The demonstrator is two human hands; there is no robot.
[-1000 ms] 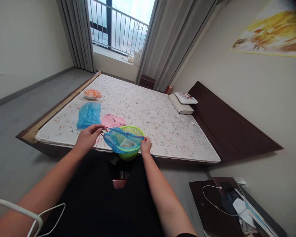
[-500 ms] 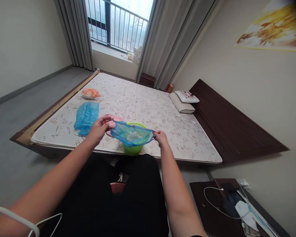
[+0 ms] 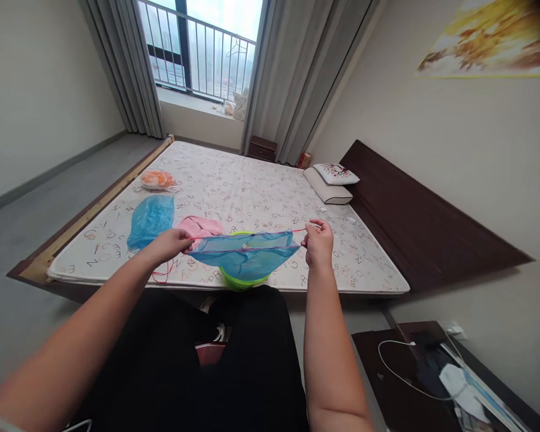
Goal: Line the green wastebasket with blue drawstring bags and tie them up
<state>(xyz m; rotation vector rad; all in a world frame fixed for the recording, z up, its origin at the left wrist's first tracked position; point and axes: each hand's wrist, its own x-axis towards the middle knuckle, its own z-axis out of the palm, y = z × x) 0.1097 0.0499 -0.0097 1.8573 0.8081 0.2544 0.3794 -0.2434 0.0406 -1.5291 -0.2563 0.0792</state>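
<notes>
A blue plastic drawstring bag (image 3: 252,259) stretches between my hands, its mouth drawn into a narrow, nearly flat opening. My left hand (image 3: 173,245) is closed in a pinch on the drawstring at the bag's left corner. On the other side my right hand (image 3: 318,243) pinches the red drawstring (image 3: 299,230), pulled out a short way from the bag's right corner. Behind and below the bag is a green plastic basket (image 3: 242,282), mostly covered by it. Whatever lies inside the bag is hardly visible. A loop of red string (image 3: 162,277) hangs below my left hand.
On the patterned mattress (image 3: 261,180) lie a pink cloth (image 3: 201,226), another blue plastic bag (image 3: 150,221) and an orange item in clear plastic (image 3: 157,179). Pillows (image 3: 335,174) rest by the dark headboard (image 3: 414,210). A nightstand (image 3: 373,366) with cables stands at right.
My hands have moved apart, the right one going right with the drawstring. The bag's mouth went from wide open to narrow. More of the pink cloth shows.
</notes>
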